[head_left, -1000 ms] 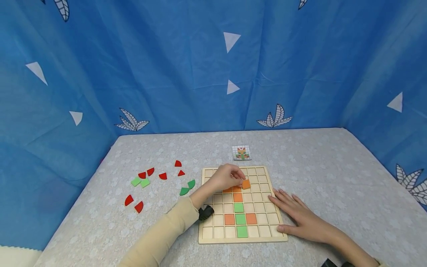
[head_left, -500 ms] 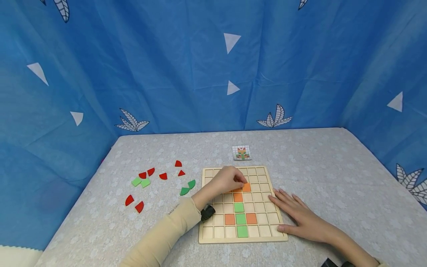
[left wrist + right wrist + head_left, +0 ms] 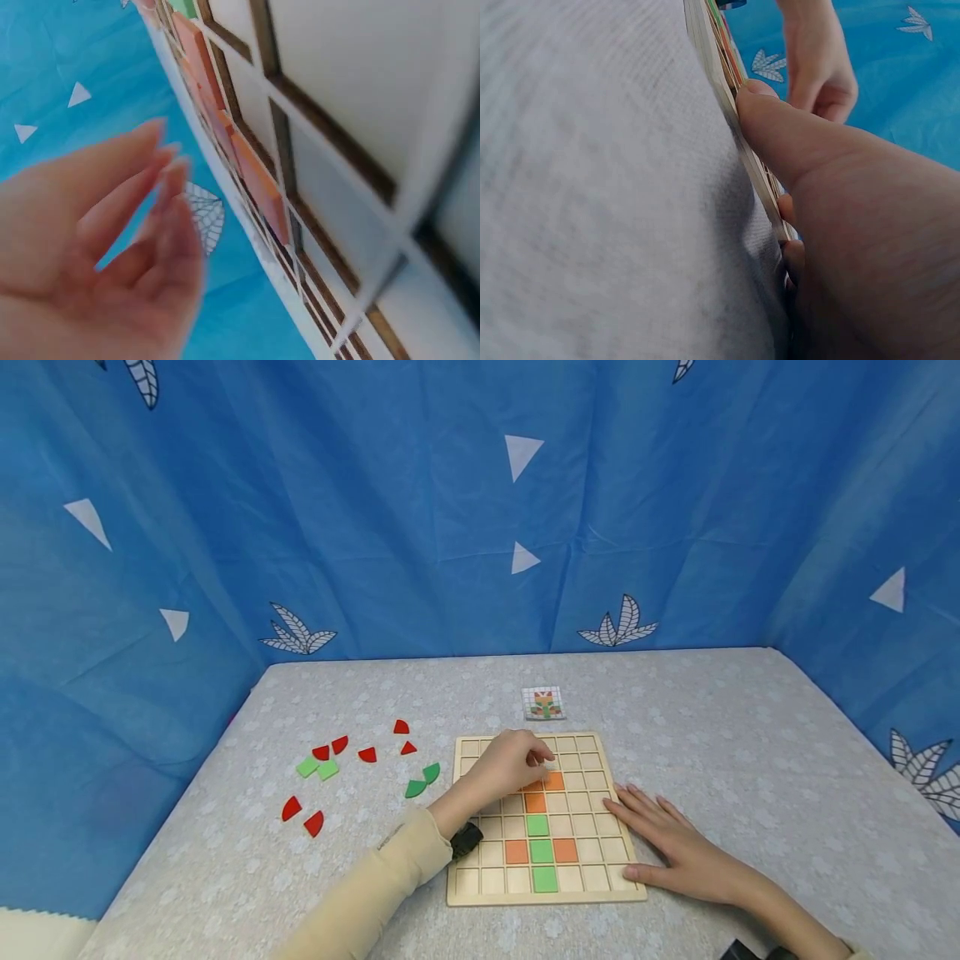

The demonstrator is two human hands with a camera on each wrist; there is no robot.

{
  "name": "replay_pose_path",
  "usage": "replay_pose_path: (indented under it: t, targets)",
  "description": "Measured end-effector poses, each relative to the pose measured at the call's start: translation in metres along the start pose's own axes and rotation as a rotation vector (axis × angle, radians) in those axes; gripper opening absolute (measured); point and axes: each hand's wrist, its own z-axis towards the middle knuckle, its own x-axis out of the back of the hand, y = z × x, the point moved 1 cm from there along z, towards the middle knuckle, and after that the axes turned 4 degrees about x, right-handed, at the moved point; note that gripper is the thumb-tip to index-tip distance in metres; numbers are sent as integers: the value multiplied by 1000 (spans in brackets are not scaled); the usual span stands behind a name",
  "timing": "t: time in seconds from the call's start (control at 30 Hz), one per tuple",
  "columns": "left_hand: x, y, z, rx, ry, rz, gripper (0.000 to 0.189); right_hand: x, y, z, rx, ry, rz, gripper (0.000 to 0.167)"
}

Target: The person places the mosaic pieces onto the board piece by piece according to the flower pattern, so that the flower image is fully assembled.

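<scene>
A square wooden grid board [image 3: 468, 893] lies on the table, with orange and green square tiles in several cells. My left hand [image 3: 510, 760] hovers over its upper middle, fingers loosely bent, with nothing between them. Just below its fingertips an orange tile [image 3: 554, 782] sits in a cell; another orange tile [image 3: 535, 803] sits one row nearer. The left wrist view shows the left hand [image 3: 112, 247] apart from the row of orange tiles [image 3: 259, 184]. My right hand [image 3: 678, 856] rests at the board's right edge, fingers spread and thumb on the near right corner.
Left of the board lie loose red quarter-round pieces [image 3: 291, 809], a red triangle [image 3: 408, 748], two light green squares [image 3: 327, 770] and two dark green pieces [image 3: 416, 788]. Behind the board is a small picture card [image 3: 542, 703]. A blue curtain [image 3: 420, 510] encloses the table.
My left hand has set the orange tile down into its cell, let go of it and lifted slightly. The right hand has stayed in place.
</scene>
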Motion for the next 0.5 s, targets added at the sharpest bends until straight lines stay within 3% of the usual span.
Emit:
replay_pose_path:
  t: [0.13,0.27,0.5]
  targets:
    - [18,2,-10,-8,62,-67,17,0,0,0,4,3,-1,75]
    - [41,-10,-26,8,151,-126,16,0,0,0,13,5,-2,75]
    - [88,-56,-73,190,325,-153,18,0,0,0,14,2,-3,75]
